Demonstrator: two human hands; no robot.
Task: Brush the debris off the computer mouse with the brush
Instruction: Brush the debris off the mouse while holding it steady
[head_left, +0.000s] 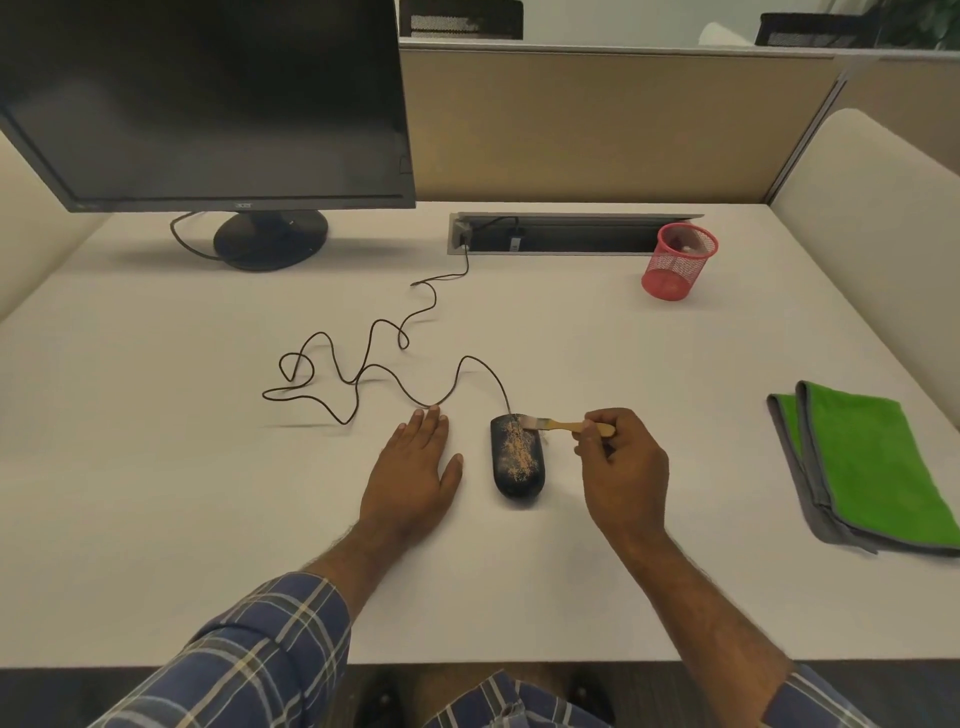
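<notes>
A black computer mouse (518, 460) lies on the white desk, its top speckled with tan debris. Its thin cable (374, 366) loops away to the back left. My right hand (621, 462) sits just right of the mouse and grips the wooden handle of a small brush (558, 425). The brush's pale bristles touch the mouse's far right end. My left hand (415, 475) rests flat on the desk to the left of the mouse, fingers apart, holding nothing.
A black monitor (208, 104) stands at the back left. A red mesh cup (678, 262) stands by a cable slot (566, 234) at the back. A folded green and grey cloth (867, 467) lies at the right. The desk's front edge (467, 662) is close to me.
</notes>
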